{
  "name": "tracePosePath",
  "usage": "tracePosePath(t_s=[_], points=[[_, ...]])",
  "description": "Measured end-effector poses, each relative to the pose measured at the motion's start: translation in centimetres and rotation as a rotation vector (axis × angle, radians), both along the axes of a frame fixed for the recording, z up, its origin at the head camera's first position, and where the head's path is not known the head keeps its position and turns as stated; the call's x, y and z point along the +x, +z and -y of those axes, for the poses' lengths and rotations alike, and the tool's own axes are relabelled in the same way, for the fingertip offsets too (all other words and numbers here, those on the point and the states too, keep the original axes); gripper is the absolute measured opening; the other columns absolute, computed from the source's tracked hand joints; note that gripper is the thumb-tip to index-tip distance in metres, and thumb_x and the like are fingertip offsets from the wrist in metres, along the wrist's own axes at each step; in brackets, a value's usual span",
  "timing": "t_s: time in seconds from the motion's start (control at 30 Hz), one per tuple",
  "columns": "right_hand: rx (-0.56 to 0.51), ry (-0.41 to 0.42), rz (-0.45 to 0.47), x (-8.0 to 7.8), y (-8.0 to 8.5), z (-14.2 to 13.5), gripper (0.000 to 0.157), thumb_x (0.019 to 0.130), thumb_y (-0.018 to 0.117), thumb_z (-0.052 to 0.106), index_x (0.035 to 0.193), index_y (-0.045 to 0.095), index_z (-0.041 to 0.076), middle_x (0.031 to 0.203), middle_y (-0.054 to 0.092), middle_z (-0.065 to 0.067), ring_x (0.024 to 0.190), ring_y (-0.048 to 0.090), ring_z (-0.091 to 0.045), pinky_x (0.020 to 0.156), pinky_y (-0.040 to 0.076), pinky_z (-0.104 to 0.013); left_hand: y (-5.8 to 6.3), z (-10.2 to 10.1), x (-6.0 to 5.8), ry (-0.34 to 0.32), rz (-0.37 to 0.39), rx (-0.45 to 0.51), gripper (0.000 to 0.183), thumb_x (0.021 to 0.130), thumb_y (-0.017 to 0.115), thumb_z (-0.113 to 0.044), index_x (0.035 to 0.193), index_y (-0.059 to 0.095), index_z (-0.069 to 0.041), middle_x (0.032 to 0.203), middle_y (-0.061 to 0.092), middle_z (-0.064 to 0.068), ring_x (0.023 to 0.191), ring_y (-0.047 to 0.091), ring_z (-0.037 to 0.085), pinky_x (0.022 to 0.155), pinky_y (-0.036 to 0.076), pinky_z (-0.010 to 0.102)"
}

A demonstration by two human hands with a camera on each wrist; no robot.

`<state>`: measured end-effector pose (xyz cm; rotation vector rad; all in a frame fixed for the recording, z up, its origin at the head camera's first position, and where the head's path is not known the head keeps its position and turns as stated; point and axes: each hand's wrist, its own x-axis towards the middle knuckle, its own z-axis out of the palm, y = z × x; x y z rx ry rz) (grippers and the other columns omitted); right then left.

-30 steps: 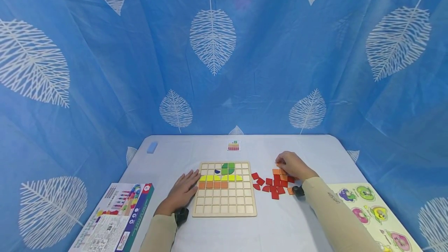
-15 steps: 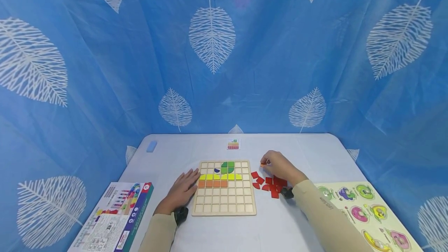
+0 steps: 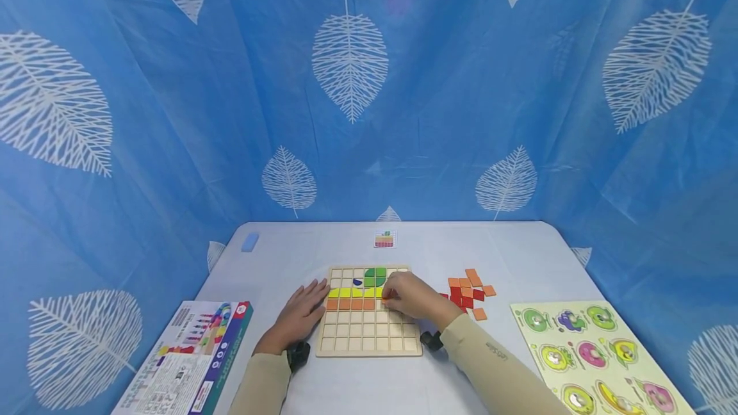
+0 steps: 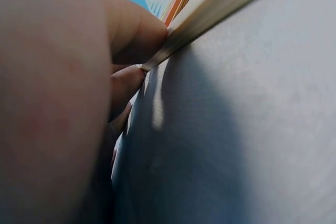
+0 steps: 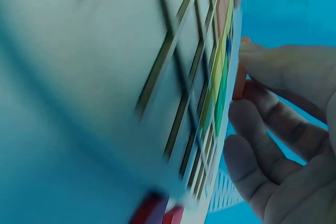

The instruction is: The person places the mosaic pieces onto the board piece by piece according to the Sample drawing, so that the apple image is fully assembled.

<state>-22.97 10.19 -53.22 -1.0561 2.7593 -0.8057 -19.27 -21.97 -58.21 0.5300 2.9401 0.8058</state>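
A wooden grid board [image 3: 369, 348] lies on the white table. It carries a row of yellow pieces [image 3: 344, 292], several orange tiles [image 3: 352, 304] below that row, green pieces [image 3: 370, 281] above it and one dark blue piece [image 3: 357, 282]. My right hand [image 3: 412, 296] is over the board at the right end of the orange row. In the right wrist view, its thumb and fingers pinch an orange tile [image 5: 240, 82]. My left hand [image 3: 300, 312] rests beside the board, its extended fingers touching the left edge; the left wrist view shows the fingertips [image 4: 155, 38] against that side.
Loose orange tiles [image 3: 471, 277] and red tiles [image 3: 456, 295] lie right of the board. Behind it sits a small pattern card [image 3: 385, 239], and a blue block [image 3: 250, 242] is at back left. A printed box [image 3: 184, 357] flanks the left side, a fruit-picture board [image 3: 571, 338] the right.
My right hand has picked an orange tile from the loose tiles and carried it left, over the board. The left hand has stayed at the board's edge.
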Motion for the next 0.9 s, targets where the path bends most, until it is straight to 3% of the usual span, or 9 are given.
tracePosePath(t_s=[0.3, 0.67, 0.9], points=[[0.068, -0.010, -0.026, 0.3, -0.8, 1.9, 0.009, 0.091, 0.084, 0.009, 0.098, 0.080, 0.012, 0.092, 0.064, 0.010, 0.084, 0.056, -0.007, 0.080, 0.055, -0.029, -0.1, 0.0, 0.1, 0.025, 0.019, 0.010, 0.055, 0.110, 0.056, -0.027, 0.161, 0.045, -0.011, 0.168, 0.035, 0.005, 0.157, 0.022, 0.030, 0.127, 0.012, 0.053], [0.010, -0.095, 0.057, 0.7, -0.7, 2.1, 0.015, 0.088, 0.086, 0.005, 0.100, 0.080, 0.011, 0.091, 0.063, 0.011, 0.083, 0.056, -0.009, 0.079, 0.056, -0.027, 0.1, -0.2, 0.1, 0.040, 0.027, 0.020, 0.055, 0.111, 0.055, -0.030, 0.162, 0.044, -0.012, 0.169, 0.035, 0.005, 0.157, 0.020, 0.030, 0.127, 0.012, 0.054], [0.009, -0.109, 0.062, 0.8, -0.7, 2.0, 0.013, 0.088, 0.087, 0.007, 0.097, 0.080, 0.014, 0.090, 0.064, 0.011, 0.085, 0.058, -0.009, 0.081, 0.057, -0.028, 0.2, -0.3, 0.2, 0.037, 0.023, 0.012, 0.055, 0.111, 0.055, -0.028, 0.162, 0.044, -0.011, 0.169, 0.035, 0.005, 0.158, 0.020, 0.030, 0.127, 0.011, 0.052]])
